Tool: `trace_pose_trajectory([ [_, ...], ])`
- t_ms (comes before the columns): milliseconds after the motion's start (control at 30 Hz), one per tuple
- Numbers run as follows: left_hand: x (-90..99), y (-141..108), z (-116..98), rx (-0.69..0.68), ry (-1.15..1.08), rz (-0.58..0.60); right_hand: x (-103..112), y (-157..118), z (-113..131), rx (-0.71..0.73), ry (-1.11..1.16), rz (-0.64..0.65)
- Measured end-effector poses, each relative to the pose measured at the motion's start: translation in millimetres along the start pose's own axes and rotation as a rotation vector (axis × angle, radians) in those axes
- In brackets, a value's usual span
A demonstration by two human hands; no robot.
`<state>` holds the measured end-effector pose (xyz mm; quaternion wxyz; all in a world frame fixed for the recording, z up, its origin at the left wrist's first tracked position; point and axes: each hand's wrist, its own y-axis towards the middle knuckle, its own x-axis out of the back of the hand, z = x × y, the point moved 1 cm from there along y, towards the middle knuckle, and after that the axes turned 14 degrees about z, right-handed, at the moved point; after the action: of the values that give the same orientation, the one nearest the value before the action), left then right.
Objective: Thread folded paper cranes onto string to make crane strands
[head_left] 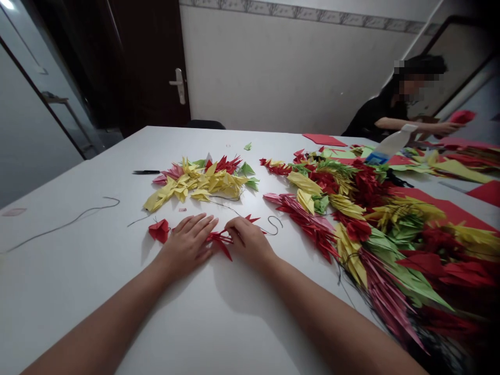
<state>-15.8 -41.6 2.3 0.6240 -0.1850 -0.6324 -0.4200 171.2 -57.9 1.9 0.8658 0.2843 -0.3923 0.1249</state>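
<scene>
My left hand (187, 240) lies palm down, fingers stretched out over a row of red folded-paper cranes (221, 240). At the other end of that row, my right hand (250, 240) has its fingers closed on the red paper; its fingertips are partly hidden. A red folded piece (159, 230) sits just left of my left hand. Dark string (273, 225) curls on the table beyond my right hand. Farther back is a pile of yellow cranes (195, 179), mixed with red, pink and green ones.
Strings of coloured folded paper (347, 208) cover the table's right side. A bottle (392, 145) tilts among them. A black pen-like tool (146, 172) and a long loose string (84, 212) lie left on the white table (70, 291). Another person (385, 112) at right holds red paper.
</scene>
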Motion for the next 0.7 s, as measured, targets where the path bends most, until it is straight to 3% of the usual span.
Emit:
trace_pose_trajectory([
  [133,-0.2,1,-3,-0.054,-0.016,0.002,-2,0,12,0.187,-0.012,0.069],
  [233,0.4,0,2,-0.055,-0.018,0.024,9,-1,17,0.248,-0.103,-0.009],
  [333,1.5,-1,5,-0.060,-0.024,0.051,22,-3,12,0.106,-0.196,-0.076],
  [433,1.6,-2,6,-0.054,-0.022,0.054,25,-5,-1,-0.020,-0.253,0.068],
  [533,0.3,-2,6,-0.022,-0.013,0.062,20,-6,-10,-0.045,-0.249,0.220],
  [700,-2.7,-2,7,0.026,-0.001,0.093,16,-4,-17,-0.094,-0.171,0.195],
])
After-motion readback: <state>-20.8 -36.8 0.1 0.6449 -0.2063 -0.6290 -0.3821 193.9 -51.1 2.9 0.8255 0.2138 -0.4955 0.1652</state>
